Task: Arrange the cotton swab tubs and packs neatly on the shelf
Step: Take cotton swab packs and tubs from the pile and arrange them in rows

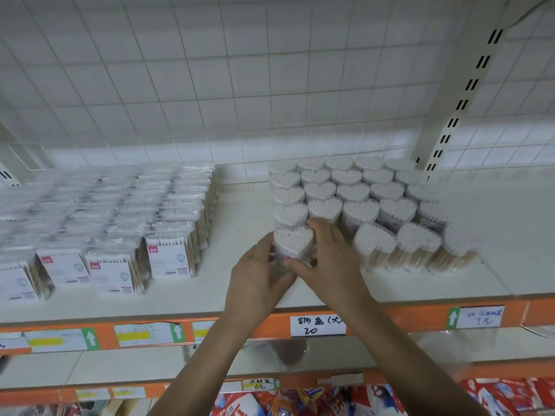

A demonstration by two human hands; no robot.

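1. Gripping one heart-shaped cotton swab tub (292, 242) between left hand (259, 273) and right hand (329, 259), fingers curled round its sides.
2. Upright at the front left corner of a block of heart-shaped tubs (360, 202).
3. Well apart to the left, on the same white shelf (240, 235): rows of flat swab packs (120, 223).
4. Along the orange shelf edge (405, 318): handwritten price labels (315, 325).

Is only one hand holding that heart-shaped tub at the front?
No, the left hand and the right hand both grip the tub, one on each side.
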